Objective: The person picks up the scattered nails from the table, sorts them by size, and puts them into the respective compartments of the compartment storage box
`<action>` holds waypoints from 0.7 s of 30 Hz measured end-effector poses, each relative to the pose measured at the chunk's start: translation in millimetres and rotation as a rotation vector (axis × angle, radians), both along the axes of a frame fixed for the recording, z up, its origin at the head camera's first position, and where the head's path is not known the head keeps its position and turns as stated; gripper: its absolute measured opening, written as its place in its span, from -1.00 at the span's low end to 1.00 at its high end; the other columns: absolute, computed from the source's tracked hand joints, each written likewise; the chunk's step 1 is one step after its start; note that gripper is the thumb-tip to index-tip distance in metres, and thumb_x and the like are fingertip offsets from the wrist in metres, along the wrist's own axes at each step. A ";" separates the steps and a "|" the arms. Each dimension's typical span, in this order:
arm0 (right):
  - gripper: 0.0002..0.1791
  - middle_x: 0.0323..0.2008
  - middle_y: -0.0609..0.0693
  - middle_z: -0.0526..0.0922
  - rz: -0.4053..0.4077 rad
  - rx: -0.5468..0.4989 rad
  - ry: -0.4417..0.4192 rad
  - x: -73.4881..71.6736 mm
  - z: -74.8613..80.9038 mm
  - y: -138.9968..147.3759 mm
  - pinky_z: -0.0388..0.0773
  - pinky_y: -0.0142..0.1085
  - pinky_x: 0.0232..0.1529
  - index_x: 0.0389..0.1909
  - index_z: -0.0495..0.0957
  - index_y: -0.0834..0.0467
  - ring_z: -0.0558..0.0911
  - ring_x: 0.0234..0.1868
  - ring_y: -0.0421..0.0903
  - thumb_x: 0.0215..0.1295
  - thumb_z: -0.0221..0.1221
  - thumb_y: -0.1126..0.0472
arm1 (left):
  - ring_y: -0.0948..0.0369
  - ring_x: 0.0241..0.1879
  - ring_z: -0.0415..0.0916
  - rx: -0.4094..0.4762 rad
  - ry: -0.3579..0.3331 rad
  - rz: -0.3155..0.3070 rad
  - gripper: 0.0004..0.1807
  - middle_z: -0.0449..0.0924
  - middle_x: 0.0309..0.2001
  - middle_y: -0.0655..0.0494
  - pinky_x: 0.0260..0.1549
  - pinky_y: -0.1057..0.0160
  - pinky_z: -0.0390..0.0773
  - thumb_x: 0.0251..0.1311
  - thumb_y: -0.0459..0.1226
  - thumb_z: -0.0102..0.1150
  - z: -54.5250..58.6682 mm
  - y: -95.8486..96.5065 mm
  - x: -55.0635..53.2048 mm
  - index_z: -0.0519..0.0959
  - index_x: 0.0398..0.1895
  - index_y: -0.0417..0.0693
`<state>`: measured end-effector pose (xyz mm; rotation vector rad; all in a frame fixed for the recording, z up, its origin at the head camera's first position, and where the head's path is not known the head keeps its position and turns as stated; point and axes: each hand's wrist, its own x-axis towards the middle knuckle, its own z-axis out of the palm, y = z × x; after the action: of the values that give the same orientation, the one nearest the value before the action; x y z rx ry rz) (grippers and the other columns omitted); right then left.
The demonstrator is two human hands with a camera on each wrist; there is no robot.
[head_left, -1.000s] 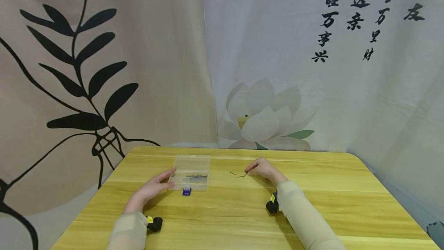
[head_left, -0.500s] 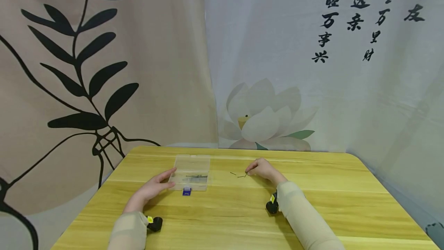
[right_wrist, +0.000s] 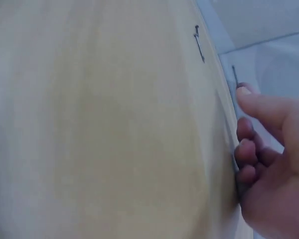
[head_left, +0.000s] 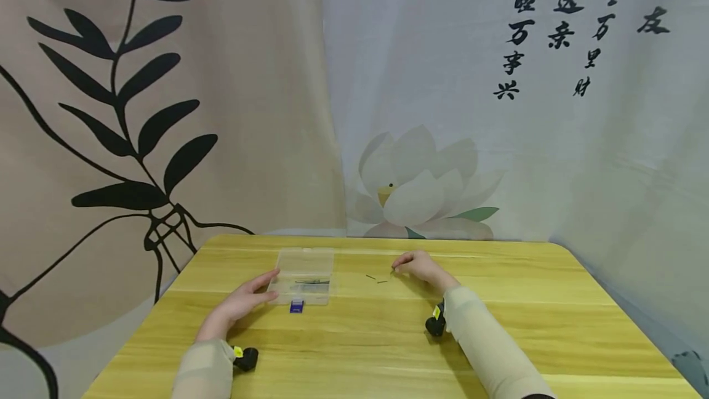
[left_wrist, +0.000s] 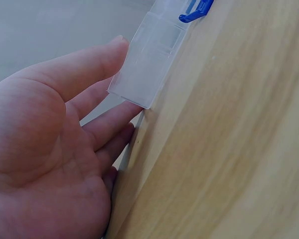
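In the head view a clear plastic box lies with its lid raised, thin dark nails inside and a blue latch at its front. My left hand holds its left end; in the left wrist view the thumb lies at the box's upper edge and the fingers reach behind its end. To the right of the box, my right hand pinches a small nail between thumb and forefinger, its shank sticking out past the fingertips. Two loose nails lie on the table, left of this hand.
The wooden table ends at a back edge just behind the box. A printed cloth with leaves, a lotus and characters hangs behind it. Black wrist cameras sit on both forearms.
The right fingertips have drawn the pinched nail slightly up and away from the two loose nails, and less of it shows. The left hand stays at the box. The head view has shifted slightly.
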<state>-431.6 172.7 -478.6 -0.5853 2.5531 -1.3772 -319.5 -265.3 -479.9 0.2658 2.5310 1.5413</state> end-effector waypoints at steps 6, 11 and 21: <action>-0.79 -0.10 0.08 0.67 -0.008 -0.018 0.014 -5.5 8.8 4.4 0.47 -0.22 -0.10 -0.12 0.67 0.32 0.55 -0.11 -0.08 0.33 0.17 0.30 | -0.25 0.44 -0.19 -0.006 0.006 0.000 -0.27 -0.04 0.48 -0.24 0.28 -0.34 -0.05 0.37 -0.16 0.11 0.8 -1.8 0.1 0.08 0.52 -0.07; -0.77 -0.12 0.10 0.68 -0.010 -0.031 0.020 -7.4 19.2 4.5 0.48 -0.16 -0.11 -0.11 0.65 0.36 0.58 -0.10 -0.08 0.33 0.17 0.30 | -0.26 0.44 -0.18 -0.012 0.011 0.003 -0.28 -0.05 0.48 -0.26 0.29 -0.34 -0.08 0.37 -0.16 0.11 -0.2 -1.6 0.2 0.09 0.52 -0.08; -0.77 -0.14 0.07 0.68 -0.004 -0.033 0.066 -16.8 40.5 3.7 0.44 0.12 -0.09 -0.11 0.65 0.34 0.54 -0.19 -0.07 0.34 0.19 0.28 | -0.27 0.43 -0.17 -0.003 0.020 -0.007 -0.28 -0.04 0.48 -0.27 0.28 -0.34 -0.05 0.37 -0.17 0.11 -0.8 -0.7 0.0 0.09 0.51 -0.11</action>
<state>-448.3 176.5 -438.1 -0.6424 2.5884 -1.4274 -319.5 -266.1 -480.7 0.2907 2.5450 1.5402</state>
